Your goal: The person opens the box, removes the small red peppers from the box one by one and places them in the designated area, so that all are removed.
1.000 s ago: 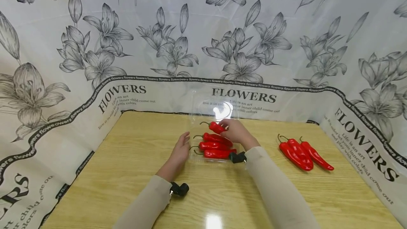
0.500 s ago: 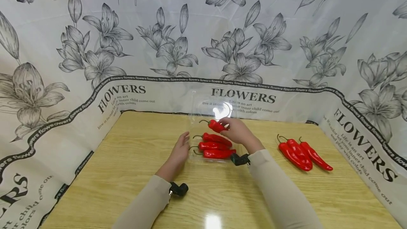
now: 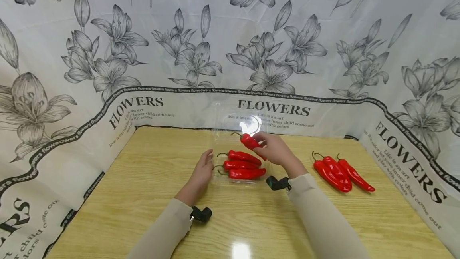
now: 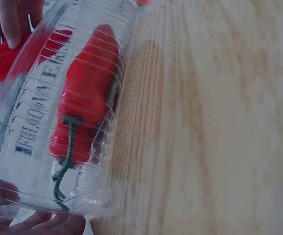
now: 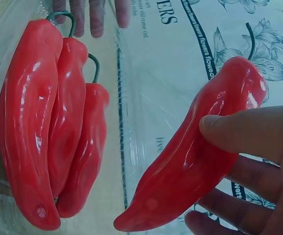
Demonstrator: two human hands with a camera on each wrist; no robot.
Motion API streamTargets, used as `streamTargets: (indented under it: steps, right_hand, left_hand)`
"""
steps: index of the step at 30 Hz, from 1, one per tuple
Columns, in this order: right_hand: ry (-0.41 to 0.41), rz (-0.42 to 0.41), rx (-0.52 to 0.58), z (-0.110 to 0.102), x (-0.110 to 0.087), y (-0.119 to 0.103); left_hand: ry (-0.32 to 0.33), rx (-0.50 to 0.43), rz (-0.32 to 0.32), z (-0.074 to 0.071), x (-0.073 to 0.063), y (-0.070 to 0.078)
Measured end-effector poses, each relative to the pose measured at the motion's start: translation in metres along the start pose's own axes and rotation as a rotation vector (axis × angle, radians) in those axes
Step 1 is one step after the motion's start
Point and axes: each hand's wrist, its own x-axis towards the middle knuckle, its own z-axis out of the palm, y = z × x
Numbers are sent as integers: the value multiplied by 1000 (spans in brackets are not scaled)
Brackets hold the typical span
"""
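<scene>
My right hand (image 3: pixel 274 149) pinches a red pepper (image 5: pixel 195 147) between thumb and fingers, its green stem upward in the right wrist view. The pepper is held apart from three other red peppers (image 3: pixel 244 165), which lie side by side in a clear plastic clamshell box (image 4: pixel 29 166). The box lid stands raised at the back. Against the left side of the box rests my left hand (image 3: pixel 203 171), its fingers straight. Those fingers (image 5: pixel 96 19) appear beyond the stems in the right wrist view.
Three more red peppers (image 3: pixel 338 173) lie together on the wooden table (image 3: pixel 154 163), to the right of my right arm. A flower-printed cloth (image 3: pixel 194 109) stands around the back and sides of the table.
My right hand has moved slightly right with the pepper, which now tilts more and shows more of its length. The left hand has stayed by the box.
</scene>
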Motion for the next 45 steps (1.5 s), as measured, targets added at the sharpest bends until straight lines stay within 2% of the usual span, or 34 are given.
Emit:
streamTargets:
  steps: [24,34,45]
  right_hand:
    - [103,-55,55,-19,-34,23]
    - [118,-10,65,-26,-46,40]
    - [123,57,15,-31,-57,58]
  left_hand:
    - [-6,-5,2,0,1,-3]
    - [0,0,6,0,1,-2]
    - [-4,3,18,0,3,-6]
